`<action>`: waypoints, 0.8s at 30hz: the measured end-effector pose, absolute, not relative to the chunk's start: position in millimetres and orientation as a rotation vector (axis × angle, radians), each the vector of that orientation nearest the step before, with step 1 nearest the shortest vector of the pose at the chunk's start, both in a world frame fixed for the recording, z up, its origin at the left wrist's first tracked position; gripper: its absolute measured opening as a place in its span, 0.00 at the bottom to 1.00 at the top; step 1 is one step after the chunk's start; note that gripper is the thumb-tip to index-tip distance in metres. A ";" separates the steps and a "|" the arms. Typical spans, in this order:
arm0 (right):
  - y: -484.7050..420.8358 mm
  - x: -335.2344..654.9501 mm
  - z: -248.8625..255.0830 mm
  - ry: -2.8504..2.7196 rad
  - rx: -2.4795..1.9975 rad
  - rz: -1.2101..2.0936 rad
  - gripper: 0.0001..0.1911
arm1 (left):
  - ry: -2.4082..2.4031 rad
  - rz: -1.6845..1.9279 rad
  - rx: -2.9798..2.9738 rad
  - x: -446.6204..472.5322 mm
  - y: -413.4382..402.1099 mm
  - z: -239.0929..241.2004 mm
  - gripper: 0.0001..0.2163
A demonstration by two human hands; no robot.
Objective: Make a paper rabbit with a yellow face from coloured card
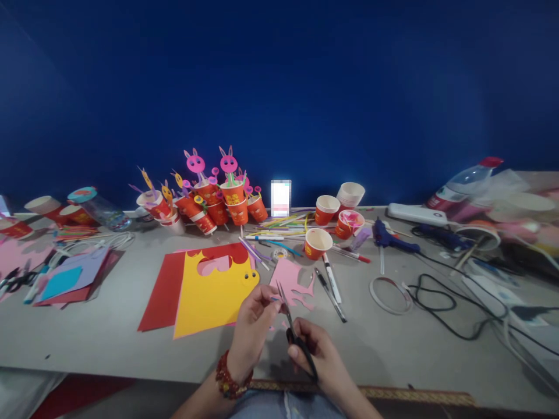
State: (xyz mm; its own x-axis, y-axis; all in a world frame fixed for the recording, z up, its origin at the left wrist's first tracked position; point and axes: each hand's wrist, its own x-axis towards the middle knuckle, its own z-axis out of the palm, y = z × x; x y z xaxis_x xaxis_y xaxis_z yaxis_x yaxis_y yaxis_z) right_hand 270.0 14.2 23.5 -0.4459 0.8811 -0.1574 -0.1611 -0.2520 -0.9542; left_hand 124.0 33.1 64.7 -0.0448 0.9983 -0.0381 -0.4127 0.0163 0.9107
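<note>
My right hand (321, 352) grips black-handled scissors (293, 331), blades pointing up and away from me. My left hand (253, 323), with a red bead bracelet on its wrist, pinches a tiny scrap right at the blade tips; the scrap is too small to name. Both hands hover over the grey table (109, 343) near its front edge. Just beyond them lies a pink paper sheet (288, 279) with cut-out edges. To the left lie a yellow sheet (209, 297) and a red sheet (163, 291), stacked.
Orange paper cups with pink bunny toppers (218, 201) crowd the back. Loose cups (318, 243), markers (332, 279), straws, a blue glue gun (388, 237), a tape ring (390, 294), black cables (441, 302), a plastic bottle (463, 183) and clutter fill the right. Coloured paper (70, 279) lies left.
</note>
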 end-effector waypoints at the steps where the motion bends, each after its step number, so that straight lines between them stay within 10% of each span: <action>1: 14.2 270.3 23.6 -1.243 -0.955 1.786 0.31 | 0.942 1.396 0.847 124.1 33.3 64.3 0.06; 24: 13.7 272.1 22.4 -1.255 -0.995 1.786 0.32 | 0.951 1.358 0.828 123.1 33.8 60.0 0.04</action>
State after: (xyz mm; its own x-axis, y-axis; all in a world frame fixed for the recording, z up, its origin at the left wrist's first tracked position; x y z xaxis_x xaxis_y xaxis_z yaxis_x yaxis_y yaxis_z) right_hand 272.1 13.7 22.4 -0.4380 0.8803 -0.1825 -0.1267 -0.2614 -0.9569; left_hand 123.1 33.8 60.0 -0.0235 0.9970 -0.0737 -0.4106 0.0576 0.9100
